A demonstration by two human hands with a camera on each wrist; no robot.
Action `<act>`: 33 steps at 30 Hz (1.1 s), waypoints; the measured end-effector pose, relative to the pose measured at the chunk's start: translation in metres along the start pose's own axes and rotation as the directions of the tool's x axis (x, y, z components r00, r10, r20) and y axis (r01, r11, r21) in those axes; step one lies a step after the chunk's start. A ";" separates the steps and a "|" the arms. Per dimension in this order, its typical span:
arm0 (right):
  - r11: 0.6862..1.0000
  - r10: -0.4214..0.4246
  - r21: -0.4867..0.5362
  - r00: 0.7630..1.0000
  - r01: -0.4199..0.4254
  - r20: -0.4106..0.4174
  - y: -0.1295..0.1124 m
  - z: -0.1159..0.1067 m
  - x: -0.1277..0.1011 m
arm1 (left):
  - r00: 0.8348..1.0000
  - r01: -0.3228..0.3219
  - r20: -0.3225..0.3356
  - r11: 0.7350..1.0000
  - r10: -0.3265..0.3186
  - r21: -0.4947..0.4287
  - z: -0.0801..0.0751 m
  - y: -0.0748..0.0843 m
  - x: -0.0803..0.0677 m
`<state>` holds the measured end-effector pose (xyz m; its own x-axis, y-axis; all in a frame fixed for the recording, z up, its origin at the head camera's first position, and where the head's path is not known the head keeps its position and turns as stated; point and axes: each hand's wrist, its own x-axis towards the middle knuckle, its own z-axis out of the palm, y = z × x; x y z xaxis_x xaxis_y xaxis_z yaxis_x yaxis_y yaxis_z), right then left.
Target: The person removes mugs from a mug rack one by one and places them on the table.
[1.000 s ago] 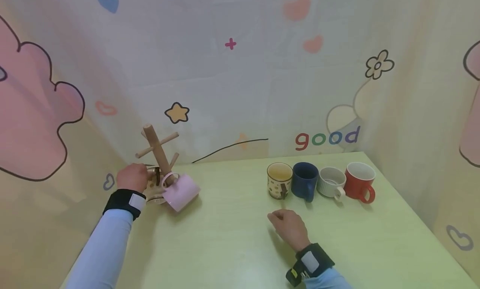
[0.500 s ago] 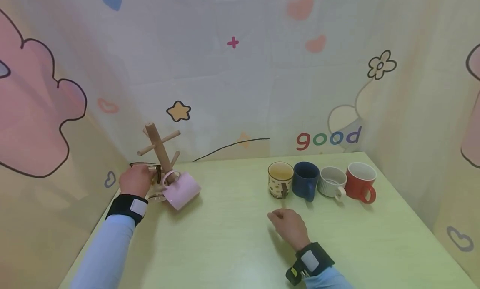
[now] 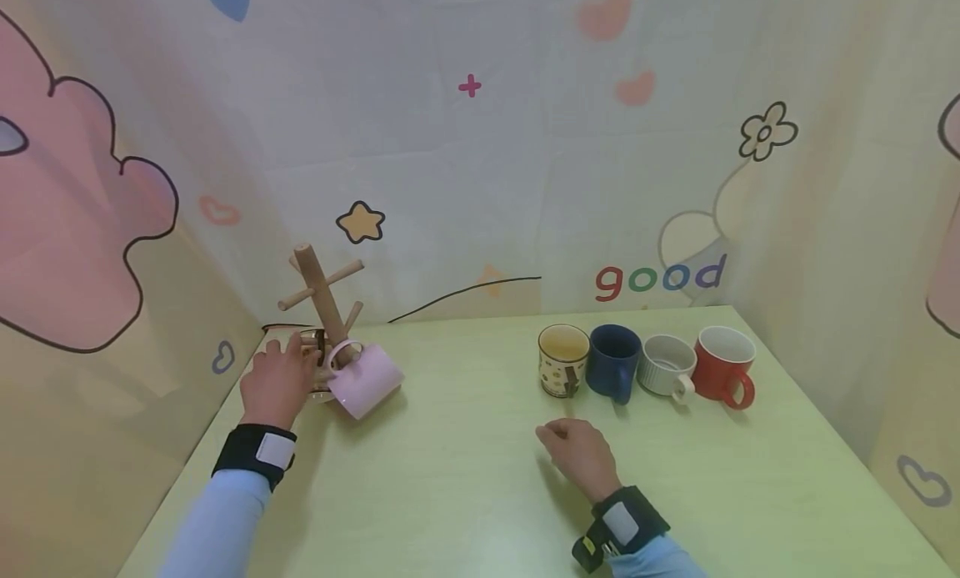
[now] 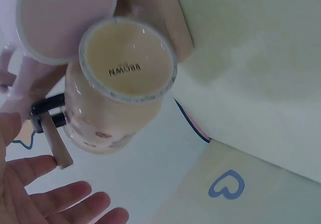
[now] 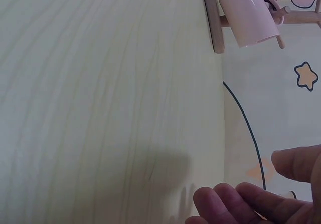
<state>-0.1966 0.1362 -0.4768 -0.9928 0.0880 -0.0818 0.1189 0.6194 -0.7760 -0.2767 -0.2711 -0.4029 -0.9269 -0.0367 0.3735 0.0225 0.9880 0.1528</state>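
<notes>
A wooden mug tree (image 3: 321, 294) stands at the left of the table, with a pink mug (image 3: 366, 382) hanging on a low peg. Beside it, a cream patterned mug (image 4: 113, 116) hangs by its dark handle (image 4: 47, 108) on another peg; in the head view my hand covers much of it. My left hand (image 3: 279, 384) is right by this mug, fingers spread and apart from its body; the index fingertip is close to the peg's end, contact unclear. My right hand (image 3: 579, 453) rests loosely curled over the table, holding nothing.
To the right stand a spotted cream mug (image 3: 562, 361), a blue mug (image 3: 612, 363), a ribbed white cup (image 3: 666, 365) and a red mug (image 3: 723, 365) in a row. A printed curtain (image 3: 450, 161) hangs behind the table (image 3: 450, 478).
The left hand has let go of the patterned mug, spread its fingers and drawn slightly back towards me. The mug stays on its peg. My right hand has not moved.
</notes>
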 end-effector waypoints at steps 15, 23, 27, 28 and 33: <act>1.000 -0.002 0.003 1.000 0.002 0.000 0.002 0.000 0.000 | 0.985 -0.081 -0.151 0.997 0.078 -0.018 0.028 0.035 -0.049; 1.000 0.002 0.009 1.000 -0.002 0.005 0.001 -0.001 0.000 | 0.911 -0.271 -0.310 0.961 0.272 0.049 0.057 0.052 -0.065; 1.000 0.000 0.002 1.000 0.000 0.003 0.001 -0.001 0.000 | 0.896 -0.305 -0.307 0.947 0.321 0.101 0.069 0.055 -0.065; 1.000 -0.002 0.000 1.000 0.002 0.001 0.001 -0.001 0.000 | 0.894 -0.308 -0.305 0.945 0.327 0.112 0.071 0.055 -0.065; 1.000 -0.004 0.003 1.000 0.004 0.000 0.000 -0.001 -0.002 | 0.902 -0.303 -0.275 0.942 0.333 0.147 0.074 0.059 -0.062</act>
<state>-0.1950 0.1368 -0.4761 -0.9933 0.0855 -0.0782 0.1144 0.6171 -0.7785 -0.2458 -0.1998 -0.4847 -0.7257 0.2546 0.6392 0.2464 0.9636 -0.1040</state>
